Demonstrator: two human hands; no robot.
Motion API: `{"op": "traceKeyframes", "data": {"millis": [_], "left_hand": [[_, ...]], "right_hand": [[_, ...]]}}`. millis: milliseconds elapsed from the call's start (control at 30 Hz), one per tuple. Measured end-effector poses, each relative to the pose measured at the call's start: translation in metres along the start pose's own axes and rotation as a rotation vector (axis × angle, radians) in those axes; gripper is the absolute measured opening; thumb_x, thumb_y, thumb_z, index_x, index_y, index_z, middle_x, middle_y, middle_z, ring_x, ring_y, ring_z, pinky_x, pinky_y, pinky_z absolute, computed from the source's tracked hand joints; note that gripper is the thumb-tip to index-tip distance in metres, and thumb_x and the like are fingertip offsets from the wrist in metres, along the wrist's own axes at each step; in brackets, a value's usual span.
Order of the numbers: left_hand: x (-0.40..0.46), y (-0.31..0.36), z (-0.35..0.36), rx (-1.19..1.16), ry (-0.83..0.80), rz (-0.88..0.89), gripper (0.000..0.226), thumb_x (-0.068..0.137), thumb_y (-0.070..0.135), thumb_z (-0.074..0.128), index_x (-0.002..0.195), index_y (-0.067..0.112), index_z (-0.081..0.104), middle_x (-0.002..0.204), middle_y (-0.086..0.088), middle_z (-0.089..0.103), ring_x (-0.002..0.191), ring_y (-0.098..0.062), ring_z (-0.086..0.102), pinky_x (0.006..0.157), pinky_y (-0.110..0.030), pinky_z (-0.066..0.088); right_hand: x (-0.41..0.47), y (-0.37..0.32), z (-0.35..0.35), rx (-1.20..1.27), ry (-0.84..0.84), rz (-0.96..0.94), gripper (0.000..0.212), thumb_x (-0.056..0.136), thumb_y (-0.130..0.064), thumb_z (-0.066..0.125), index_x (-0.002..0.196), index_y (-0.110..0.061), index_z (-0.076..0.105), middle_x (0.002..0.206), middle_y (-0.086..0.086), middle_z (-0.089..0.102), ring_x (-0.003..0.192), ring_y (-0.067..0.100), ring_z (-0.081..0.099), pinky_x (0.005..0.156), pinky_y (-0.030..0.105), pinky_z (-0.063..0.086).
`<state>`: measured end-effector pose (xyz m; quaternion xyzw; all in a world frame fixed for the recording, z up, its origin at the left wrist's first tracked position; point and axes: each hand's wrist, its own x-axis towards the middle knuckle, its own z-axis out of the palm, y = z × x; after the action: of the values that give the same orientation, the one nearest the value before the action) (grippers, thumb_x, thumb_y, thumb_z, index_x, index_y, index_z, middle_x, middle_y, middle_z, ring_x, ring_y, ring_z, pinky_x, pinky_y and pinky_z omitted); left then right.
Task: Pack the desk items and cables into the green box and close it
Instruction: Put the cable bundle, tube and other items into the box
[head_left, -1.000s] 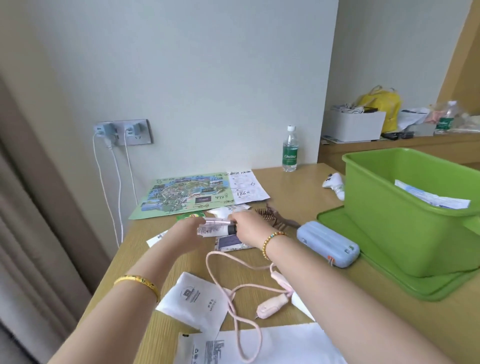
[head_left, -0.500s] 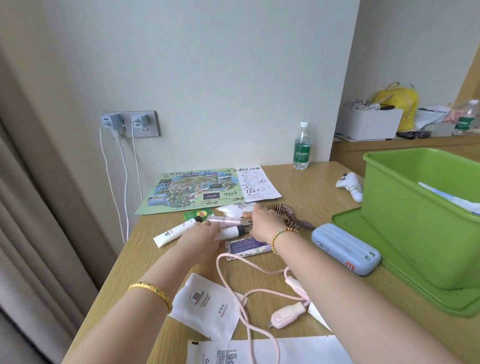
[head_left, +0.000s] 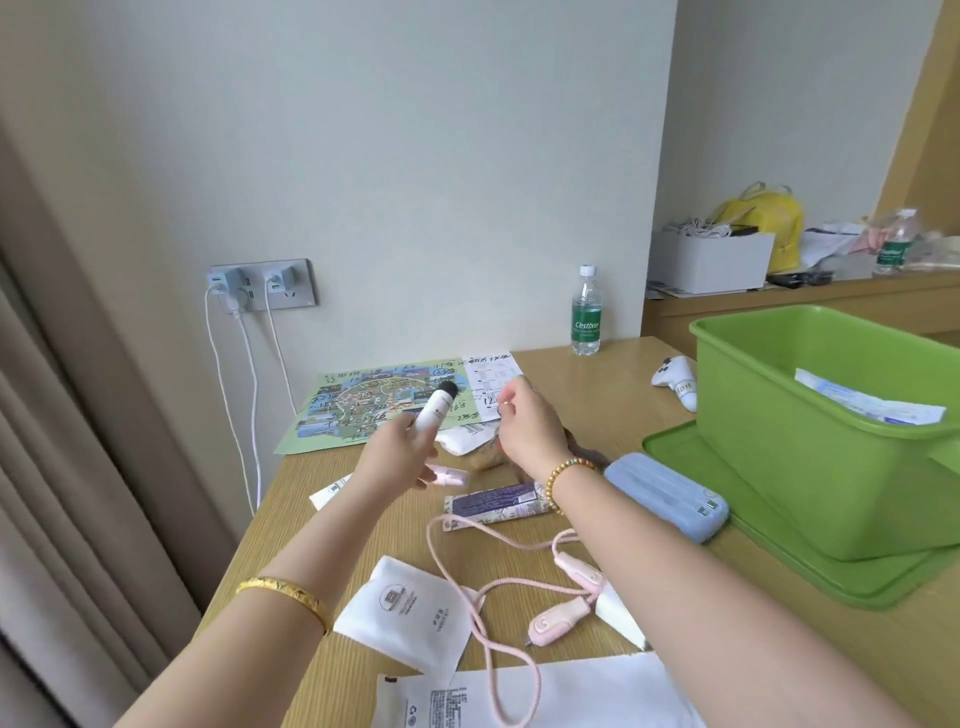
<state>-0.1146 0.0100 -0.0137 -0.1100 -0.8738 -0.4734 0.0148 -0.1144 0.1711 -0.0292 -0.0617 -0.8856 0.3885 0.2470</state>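
Mid-packing. Green box (head_left: 831, 457) at right edge, open, papers inside, standing on its lid (head_left: 779, 551). Left hand (head_left: 400, 457) center frame, clenched round white tube (head_left: 434, 410), raised off desk. Right hand (head_left: 524, 426) beside it, fingers curled; contents unclear. Next, probably: carry tube rightward, drop in box. Pink cable (head_left: 498, 597) lower center, unpacked.

soft even daylight, bright, no harsh glare. faint shadows under cable (head_left: 498, 618) and packets. motion blur on left hand (head_left: 400, 457) near centre. wide-angle bowing at 9 o'clock curtain (head_left: 67, 467); 3 o'clock shelf clutter soft.
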Motion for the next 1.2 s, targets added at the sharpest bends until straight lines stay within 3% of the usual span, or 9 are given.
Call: {"op": "traceKeyframes", "data": {"millis": [200,433,567,667,733,867,967,1067,1200], "left_hand": [[-0.012,0.074,0.026,-0.371,-0.008,-0.052,0.023,0.098,0.024,0.039,0.114,0.011,0.03,0.089,-0.01,0.061,0.051,-0.016,0.057,0.039,-0.023,0.05],[-0.041,0.182,0.091,-0.735,-0.264,0.083,0.027,0.089,0.022,0.059,0.114,0.013,0.054,0.082,-0.007,0.066,0.057,-0.011,0.069,0.062,-0.018,0.058],[-0.052,0.234,0.152,-0.612,-0.359,0.179,0.031,0.09,0.007,0.053,0.121,0.006,0.054,0.098,-0.012,0.061,0.09,-0.027,0.067,0.084,-0.032,0.056],[-0.055,0.253,0.192,-0.546,-0.453,0.183,0.038,0.093,0.003,0.046,0.131,0.002,0.044,0.107,-0.016,0.058,0.09,-0.025,0.062,0.079,-0.029,0.056],[-0.056,0.259,0.212,-0.404,-0.444,0.189,0.041,0.094,0.018,0.049,0.133,0.008,0.042,0.103,-0.014,0.06,0.091,-0.025,0.064,0.083,-0.03,0.053],[-0.049,0.26,0.22,-0.168,-0.387,0.262,0.043,0.092,0.01,0.039,0.134,0.013,0.044,0.082,-0.006,0.053,0.054,-0.012,0.045,0.04,-0.015,0.034],[-0.042,0.257,0.21,-0.144,-0.303,0.315,0.036,0.093,0.012,0.042,0.127,0.012,0.051,0.067,0.0,0.047,0.05,-0.01,0.04,0.032,-0.009,0.029],[-0.037,0.242,0.185,-0.047,-0.22,0.421,0.038,0.091,0.012,0.042,0.127,0.016,0.054,0.097,-0.004,0.06,0.073,-0.02,0.057,0.059,-0.019,0.042],[-0.025,0.194,0.14,0.176,-0.042,0.54,0.039,0.087,0.007,0.046,0.122,0.02,0.059,0.126,-0.007,0.059,0.113,-0.025,0.054,0.088,-0.026,0.04]], "right_hand": [[0.005,-0.028,-0.081,0.213,0.202,-0.035,0.016,0.095,-0.011,0.041,0.101,-0.012,0.056,0.092,0.0,0.057,0.083,0.017,0.055,0.069,0.025,0.039],[-0.005,0.007,-0.208,0.182,0.525,0.064,0.016,0.092,-0.009,0.042,0.096,-0.011,0.058,0.094,0.003,0.06,0.092,0.021,0.057,0.076,0.028,0.044],[-0.013,0.046,-0.277,0.106,0.673,0.149,0.02,0.087,-0.003,0.041,0.093,-0.009,0.058,0.086,0.001,0.055,0.081,0.02,0.053,0.071,0.031,0.044],[-0.021,0.068,-0.308,-0.068,0.564,0.214,0.032,0.072,0.008,0.033,0.058,-0.018,0.044,0.06,0.003,0.035,0.055,0.02,0.031,0.05,0.028,0.026],[-0.024,0.079,-0.315,-0.135,0.486,0.25,0.03,0.066,0.01,0.031,0.053,-0.017,0.032,0.061,0.006,0.023,0.059,0.017,0.024,0.057,0.028,0.021],[-0.024,0.097,-0.319,-0.062,0.389,0.347,0.027,0.079,0.008,0.039,0.072,-0.008,0.059,0.078,0.017,0.056,0.074,0.022,0.049,0.066,0.038,0.047],[-0.021,0.098,-0.313,-0.183,0.202,0.388,0.026,0.086,0.003,0.044,0.102,0.009,0.063,0.115,0.024,0.062,0.089,0.026,0.058,0.081,0.042,0.051],[-0.02,0.082,-0.292,-0.413,0.177,0.256,0.029,0.089,-0.005,0.047,0.116,-0.006,0.057,0.129,0.014,0.051,0.115,0.029,0.05,0.09,0.032,0.041],[-0.011,0.042,-0.237,-0.285,0.234,-0.022,0.025,0.092,-0.01,0.045,0.114,-0.01,0.057,0.123,0.013,0.051,0.111,0.028,0.051,0.093,0.031,0.039]]}}
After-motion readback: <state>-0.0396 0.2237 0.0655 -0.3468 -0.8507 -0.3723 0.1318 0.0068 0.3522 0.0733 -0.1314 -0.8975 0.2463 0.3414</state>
